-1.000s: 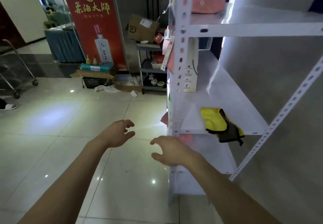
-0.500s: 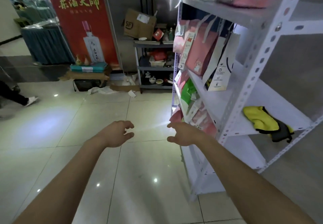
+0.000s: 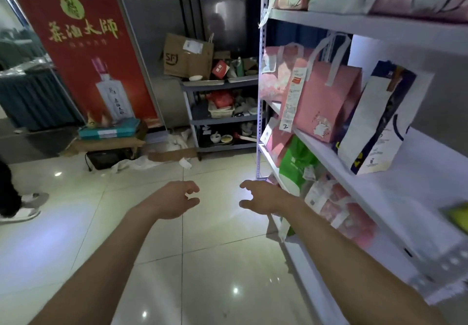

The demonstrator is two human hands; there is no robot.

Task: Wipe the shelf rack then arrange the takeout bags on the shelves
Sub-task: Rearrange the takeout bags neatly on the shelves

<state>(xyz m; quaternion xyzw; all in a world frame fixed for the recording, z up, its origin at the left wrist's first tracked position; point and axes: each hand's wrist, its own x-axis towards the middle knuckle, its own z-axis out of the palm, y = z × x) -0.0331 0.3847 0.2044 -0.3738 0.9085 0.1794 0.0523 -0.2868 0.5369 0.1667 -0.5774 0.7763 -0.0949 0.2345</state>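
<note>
Our left hand [image 3: 174, 203] and right hand [image 3: 266, 199] hover empty, fingers loosely curled; best next, we judge, lift the pink bag [image 3: 329, 106] at two o'clock by its handles.

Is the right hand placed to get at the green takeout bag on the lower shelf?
Probably yes. The right hand is empty, fingers loosely curled, just outside the white metal shelf rack's open front. The green takeout bag stands near that edge, nothing between them.
</note>
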